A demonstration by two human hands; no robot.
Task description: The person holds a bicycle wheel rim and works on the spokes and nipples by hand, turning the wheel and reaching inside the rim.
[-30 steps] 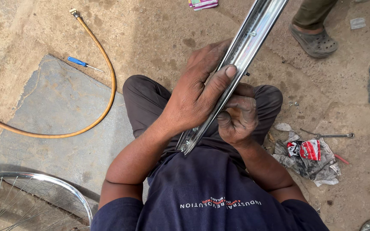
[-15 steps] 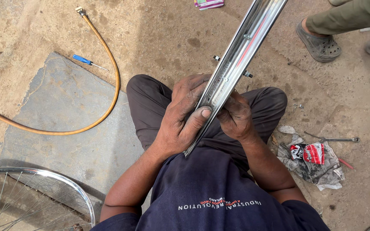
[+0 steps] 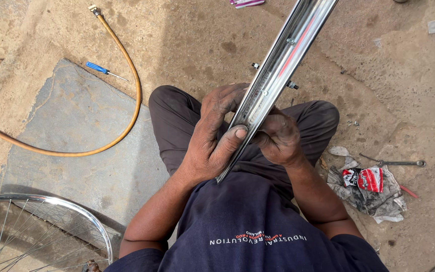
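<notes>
Head view: left hand [image 3: 212,136] and right hand [image 3: 278,138] grip clamped on the chrome rim [image 3: 278,65] — likely stiff, light, slick — best held by its edges.

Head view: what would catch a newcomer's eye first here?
A shiny chrome bicycle wheel rim runs diagonally through the centre, gripped by the grimy left hand and right hand over the lap. An orange rubber hose curves across the ground at left; a spoked wheel lies bottom left.
</notes>
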